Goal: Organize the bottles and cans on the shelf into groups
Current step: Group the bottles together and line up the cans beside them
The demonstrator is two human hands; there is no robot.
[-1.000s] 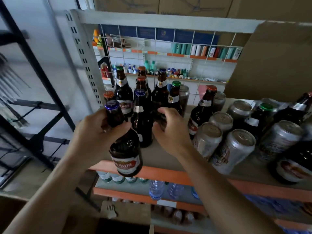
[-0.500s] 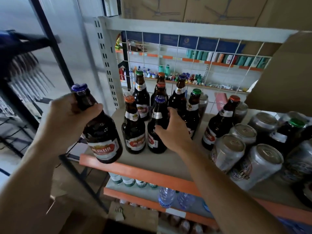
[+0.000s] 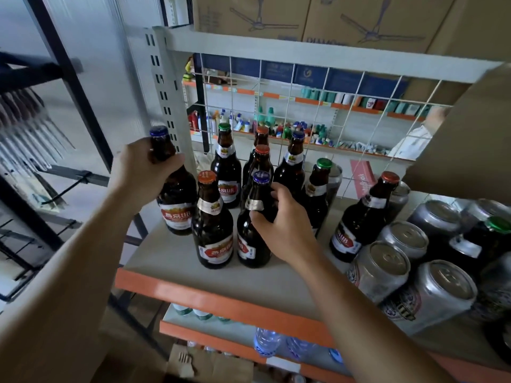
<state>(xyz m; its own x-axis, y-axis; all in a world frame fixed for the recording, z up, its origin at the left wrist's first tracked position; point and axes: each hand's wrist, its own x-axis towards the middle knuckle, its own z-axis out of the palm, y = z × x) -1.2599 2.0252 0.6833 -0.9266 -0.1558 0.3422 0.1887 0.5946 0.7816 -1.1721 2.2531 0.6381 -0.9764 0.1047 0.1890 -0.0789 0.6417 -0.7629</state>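
Orange-edged shelf (image 3: 221, 298), cans (image 3: 439, 288) near right | right hand (image 3: 287, 230) fingers wrapped around blue-capped bottle (image 3: 253, 225) in front row | left hand (image 3: 143, 172) clamped on neck of second blue-capped bottle (image 3: 175, 194), far left | advice: lower it upright beside its match, release once base sits flat.

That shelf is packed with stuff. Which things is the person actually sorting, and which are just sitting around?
Part of the job:
- blue-capped bottle in the left hand
- blue-capped bottle under the right hand
- orange-capped bottle
- silver cans
- shelf

Just lying about:
- fan boxes above
- water bottles on the lower shelf
- far-wall goods
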